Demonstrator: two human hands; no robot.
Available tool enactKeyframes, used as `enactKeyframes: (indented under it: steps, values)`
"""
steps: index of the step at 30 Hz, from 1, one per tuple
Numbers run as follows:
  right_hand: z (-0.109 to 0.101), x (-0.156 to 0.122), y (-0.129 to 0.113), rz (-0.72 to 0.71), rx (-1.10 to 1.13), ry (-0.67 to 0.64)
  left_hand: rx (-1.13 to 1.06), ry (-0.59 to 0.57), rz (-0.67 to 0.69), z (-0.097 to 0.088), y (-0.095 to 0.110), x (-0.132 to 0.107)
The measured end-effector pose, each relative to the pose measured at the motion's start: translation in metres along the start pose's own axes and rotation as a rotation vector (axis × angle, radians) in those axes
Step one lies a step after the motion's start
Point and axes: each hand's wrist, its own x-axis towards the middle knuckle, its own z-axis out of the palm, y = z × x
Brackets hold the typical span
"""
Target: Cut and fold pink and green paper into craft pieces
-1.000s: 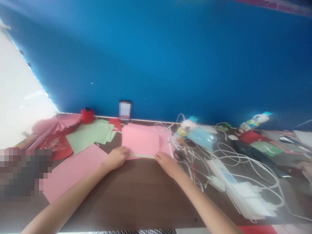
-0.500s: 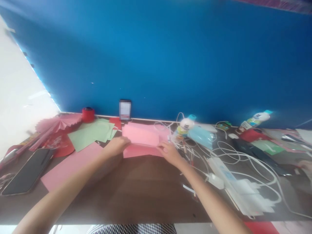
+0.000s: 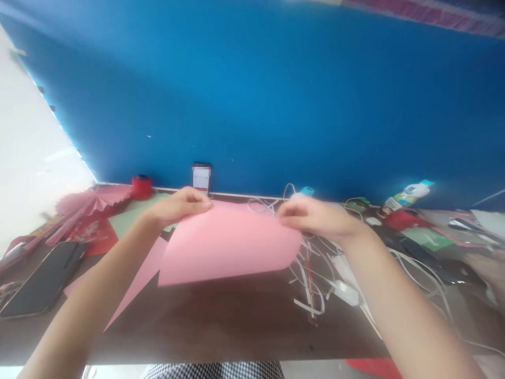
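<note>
A pink sheet of paper (image 3: 229, 245) hangs in the air above the dark brown table (image 3: 221, 321), its lower edge curling toward me. My left hand (image 3: 177, 206) pinches its top left corner. My right hand (image 3: 313, 217) pinches its top right corner. Both hands are closed on the sheet, raised off the table in front of the blue wall.
Another pink sheet (image 3: 138, 279) lies under my left arm. A black phone (image 3: 43, 279) rests at the left edge, beside pink paper fans (image 3: 92, 200), green sheets and a red tape roll (image 3: 141, 186). White cables and chargers (image 3: 339, 273) and bottles (image 3: 408, 193) crowd the right side.
Both hands have lifted the pink sheet off the table and spread apart; a second ago they pressed it flat on the table.
</note>
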Motion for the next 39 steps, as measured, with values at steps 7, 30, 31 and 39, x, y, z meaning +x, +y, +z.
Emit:
enactKeyframes:
  steps: [7,30,31,39]
  values:
    - [0.050,0.068,0.090,0.104,-0.243,0.082,0.430,0.009,-0.120,0.030,-0.096,0.046]
    - [0.106,0.126,0.152,0.077,-0.213,0.137,0.602,0.252,-0.068,0.048,-0.167,0.059]
    - [0.105,0.128,0.151,0.073,-0.217,0.120,0.586,0.242,-0.077,0.046,-0.166,0.058]
    - [0.112,0.128,0.136,0.062,-0.304,0.238,0.649,0.301,-0.077,0.041,-0.167,0.051]
